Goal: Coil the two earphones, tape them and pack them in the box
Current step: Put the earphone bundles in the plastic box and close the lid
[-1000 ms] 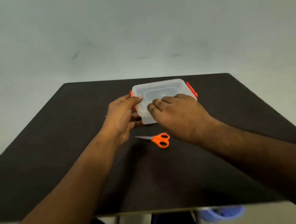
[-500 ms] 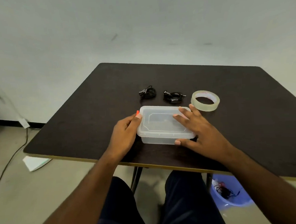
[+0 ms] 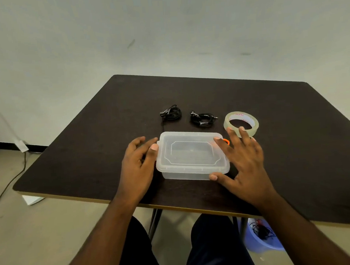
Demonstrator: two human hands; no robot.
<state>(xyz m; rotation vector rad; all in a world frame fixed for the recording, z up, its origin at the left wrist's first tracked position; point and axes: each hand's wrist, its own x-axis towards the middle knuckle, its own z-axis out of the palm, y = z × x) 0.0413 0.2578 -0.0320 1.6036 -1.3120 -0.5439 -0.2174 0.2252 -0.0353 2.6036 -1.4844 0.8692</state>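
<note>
A clear plastic box (image 3: 191, 153) with its lid on stands near the table's front edge, an orange clip (image 3: 226, 141) showing at its right end. My left hand (image 3: 137, 167) is at the box's left end, fingertips touching the lid rim. My right hand (image 3: 245, 160) is spread at the right end, thumb on the front right corner and index finger by the clip. Two black earphones lie coiled behind the box, one on the left (image 3: 170, 113) and one on the right (image 3: 203, 119). A roll of clear tape (image 3: 241, 121) lies flat beyond my right fingers.
The dark table (image 3: 293, 145) stretches back to a pale wall. Under its front right edge stands a blue bucket (image 3: 260, 237) holding dark cables. White paper (image 3: 31, 199) and a thin cable (image 3: 7, 183) lie on the floor at the left.
The view is different from a second ago, and the orange scissors seen then are out of sight. In the last half second my right hand slid from the lid to the box's right end.
</note>
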